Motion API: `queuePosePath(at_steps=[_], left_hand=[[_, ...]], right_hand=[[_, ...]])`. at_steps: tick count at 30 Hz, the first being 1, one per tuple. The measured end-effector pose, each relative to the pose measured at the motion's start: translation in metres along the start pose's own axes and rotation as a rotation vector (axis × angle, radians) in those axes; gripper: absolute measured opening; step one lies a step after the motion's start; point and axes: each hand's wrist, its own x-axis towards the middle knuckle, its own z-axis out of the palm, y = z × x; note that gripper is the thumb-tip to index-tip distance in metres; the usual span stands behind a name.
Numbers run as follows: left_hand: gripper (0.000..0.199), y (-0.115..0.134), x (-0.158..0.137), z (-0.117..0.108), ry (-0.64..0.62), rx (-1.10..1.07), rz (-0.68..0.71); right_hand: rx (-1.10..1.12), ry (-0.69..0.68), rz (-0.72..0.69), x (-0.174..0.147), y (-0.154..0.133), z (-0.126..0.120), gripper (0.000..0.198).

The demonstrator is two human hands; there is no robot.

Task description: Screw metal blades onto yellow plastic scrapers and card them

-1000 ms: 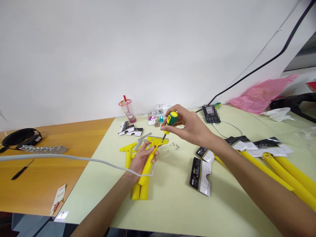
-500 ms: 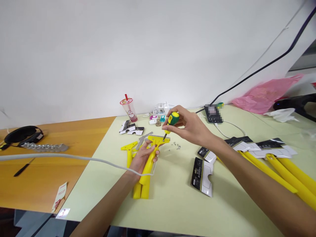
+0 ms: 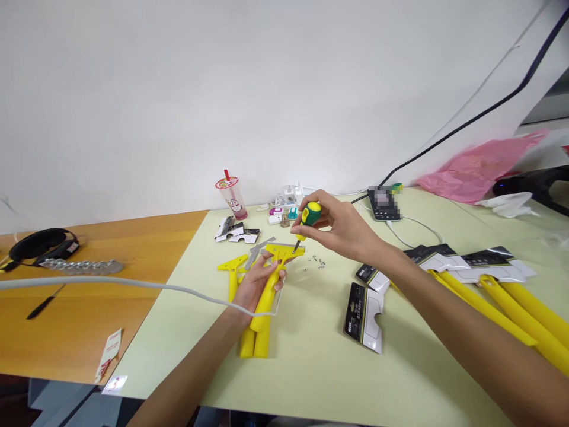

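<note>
My left hand (image 3: 252, 287) is wrapped around the handle of a yellow scraper (image 3: 268, 301), which is tilted with its wide head up. A metal blade edge shows along the top of that head. Between the fingertips of my right hand (image 3: 340, 225) is a short screwdriver (image 3: 312, 212) with a green and yellow handle. Its tip meets the right end of the scraper head, at a screw. Below and behind the left hand lie other yellow scrapers (image 3: 232, 276), partly hidden. Loose grey blades (image 3: 258, 255) rest behind the head, and several small screws (image 3: 319, 263) lie to its right.
Black-and-white cardboard sleeves (image 3: 363, 318) lie on the right, near more yellow scrapers (image 3: 507, 302) under my right forearm. At the back stand a drink cup (image 3: 233, 198) and a phone (image 3: 384, 204) on a cable. A grey cord (image 3: 133, 283) crosses over my left wrist.
The screwdriver handle has turned slightly in my right fingers, its tip still at the scraper head. Both hands stay almost in the same place.
</note>
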Motion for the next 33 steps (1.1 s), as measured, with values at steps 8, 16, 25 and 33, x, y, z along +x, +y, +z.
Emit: queuePosePath(at_steps=[8, 16, 25, 33], left_hand=[[0.060, -0.0022, 0.0017, -0.0029, 0.003, -0.013, 0.001], [0.052, -0.0008, 0.0007, -0.0017, -0.022, -0.013, 0.007], [0.056, 0.0000, 0.0008, -0.0008, -0.024, -0.005, 0.016], [0.058, -0.0011, 0.0006, -0.0013, -0.022, 0.003, 0.016]], right_hand=[[0.003, -0.015, -0.024, -0.0014, -0.0015, 0.0023, 0.050], [-0.080, -0.006, -0.067, -0.0024, -0.0009, 0.0013, 0.050], [-0.049, -0.007, -0.082, -0.0031, -0.0058, 0.0019, 0.048], [-0.044, -0.037, -0.079, -0.0022, 0.0003, 0.0036, 0.046]])
